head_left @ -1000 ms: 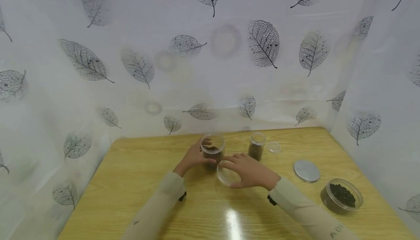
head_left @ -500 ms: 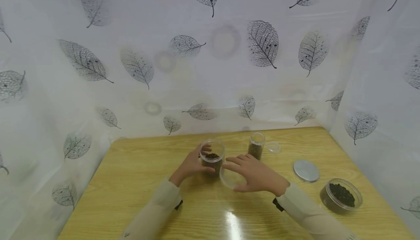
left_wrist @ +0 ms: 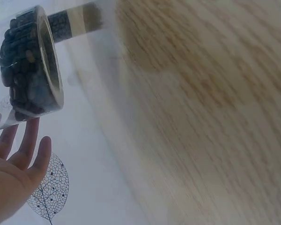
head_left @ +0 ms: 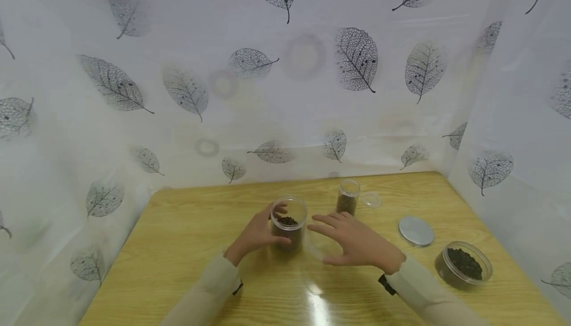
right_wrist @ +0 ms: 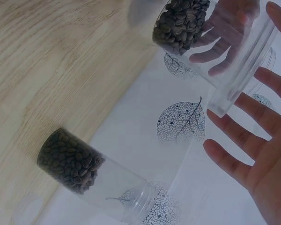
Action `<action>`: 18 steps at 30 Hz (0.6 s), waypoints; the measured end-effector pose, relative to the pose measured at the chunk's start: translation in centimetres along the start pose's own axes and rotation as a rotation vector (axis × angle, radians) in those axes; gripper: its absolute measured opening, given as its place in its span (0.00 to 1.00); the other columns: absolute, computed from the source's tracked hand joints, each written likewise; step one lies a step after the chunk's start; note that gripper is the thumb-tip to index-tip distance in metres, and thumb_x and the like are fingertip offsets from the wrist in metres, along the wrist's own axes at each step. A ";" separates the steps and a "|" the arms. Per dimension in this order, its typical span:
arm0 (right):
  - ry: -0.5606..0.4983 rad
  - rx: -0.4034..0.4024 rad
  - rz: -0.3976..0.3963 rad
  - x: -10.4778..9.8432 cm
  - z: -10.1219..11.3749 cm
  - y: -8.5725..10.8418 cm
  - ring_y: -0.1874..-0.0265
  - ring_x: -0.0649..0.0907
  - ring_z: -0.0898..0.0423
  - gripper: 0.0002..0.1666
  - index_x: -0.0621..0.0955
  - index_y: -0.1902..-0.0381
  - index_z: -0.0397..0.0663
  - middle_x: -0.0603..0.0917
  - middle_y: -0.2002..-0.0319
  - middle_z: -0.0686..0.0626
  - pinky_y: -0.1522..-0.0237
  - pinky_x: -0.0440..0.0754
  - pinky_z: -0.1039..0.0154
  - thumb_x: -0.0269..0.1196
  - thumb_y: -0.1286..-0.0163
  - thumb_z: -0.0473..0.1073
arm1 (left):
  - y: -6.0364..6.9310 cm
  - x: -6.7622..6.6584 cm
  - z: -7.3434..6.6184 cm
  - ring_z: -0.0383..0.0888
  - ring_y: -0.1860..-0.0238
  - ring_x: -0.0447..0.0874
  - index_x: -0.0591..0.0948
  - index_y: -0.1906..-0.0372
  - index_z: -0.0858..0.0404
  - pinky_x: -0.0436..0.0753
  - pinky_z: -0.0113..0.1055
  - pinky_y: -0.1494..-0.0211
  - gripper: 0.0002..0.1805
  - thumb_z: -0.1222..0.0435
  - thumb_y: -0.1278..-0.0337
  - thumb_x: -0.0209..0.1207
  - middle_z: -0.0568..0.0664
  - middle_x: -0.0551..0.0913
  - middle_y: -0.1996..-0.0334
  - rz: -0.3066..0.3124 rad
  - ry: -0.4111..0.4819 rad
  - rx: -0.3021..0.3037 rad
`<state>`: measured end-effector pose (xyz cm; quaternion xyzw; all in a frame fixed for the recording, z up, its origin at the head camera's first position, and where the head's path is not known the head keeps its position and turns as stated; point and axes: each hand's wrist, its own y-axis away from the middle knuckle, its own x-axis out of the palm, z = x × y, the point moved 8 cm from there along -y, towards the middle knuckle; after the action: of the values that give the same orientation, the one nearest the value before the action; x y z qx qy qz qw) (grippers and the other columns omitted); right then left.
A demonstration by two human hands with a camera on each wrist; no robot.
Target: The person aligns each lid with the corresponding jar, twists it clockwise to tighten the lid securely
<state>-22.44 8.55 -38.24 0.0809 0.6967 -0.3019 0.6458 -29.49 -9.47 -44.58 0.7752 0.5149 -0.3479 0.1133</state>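
White sheets point(head_left: 263, 108) printed with gray leaves are seen at the back and on both sides of the frame. Below them, a yellow wood table point(head_left: 187, 266) is spread across the bottom, and a bright spot of light is seen on it at the bottom middle. Just below the middle of the frame, a big clear jar point(head_left: 294, 246) is held by the left hand point(head_left: 256, 232), which is wrapped around its left side. The thumb is put in front and the fingers are put behind. Dark beans point(head_left: 287, 221) are seen inside.

Just to the right of the big jar, the right hand point(head_left: 357, 243) is spread wide. A clear lid point(head_left: 314, 249) is held between its thumb and fingers, but only a faint edge is seen from above.

Behind the right hand, a thin jar point(head_left: 346, 203) is stood upright, filled partly with beans. A small clear lid point(head_left: 371, 199) is laid flat just beside it. Farther right, a silver lid point(head_left: 416, 231) is laid flat. Near it, at the lower right, a low round tub point(head_left: 444, 269) is filled with dark bits. Both arms are covered by pale sleeves point(head_left: 209, 276).
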 end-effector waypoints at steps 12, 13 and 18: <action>-0.025 0.009 -0.061 -0.7 0.3 1.4 0.44 0.77 0.50 0.45 0.68 0.34 0.54 0.73 0.37 0.47 0.48 0.77 0.48 0.67 0.47 0.62 | 2.0 0.3 -1.5 0.48 0.42 0.75 0.64 0.33 0.52 0.72 0.52 0.37 0.52 0.50 0.72 0.75 0.48 0.78 0.45 0.010 -0.089 0.036; -0.024 0.008 -0.069 -0.8 0.3 1.5 0.44 0.77 0.50 0.45 0.68 0.34 0.54 0.74 0.37 0.47 0.48 0.78 0.47 0.67 0.48 0.63 | 2.1 0.3 -1.6 0.48 0.42 0.75 0.64 0.33 0.51 0.72 0.52 0.37 0.52 0.50 0.72 0.75 0.48 0.78 0.45 0.009 -0.095 0.037; -0.014 -0.003 -0.101 -1.2 0.5 1.9 0.43 0.77 0.51 0.44 0.68 0.34 0.54 0.73 0.37 0.48 0.47 0.78 0.48 0.64 0.45 0.66 | 2.6 0.4 -1.9 0.46 0.42 0.76 0.66 0.34 0.52 0.73 0.51 0.38 0.51 0.49 0.73 0.76 0.46 0.78 0.45 0.014 -0.110 0.030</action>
<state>-20.90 10.17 -37.70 0.0427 0.6958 -0.3335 0.6347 -26.26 -9.30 -43.96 0.7600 0.4973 -0.3970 0.1321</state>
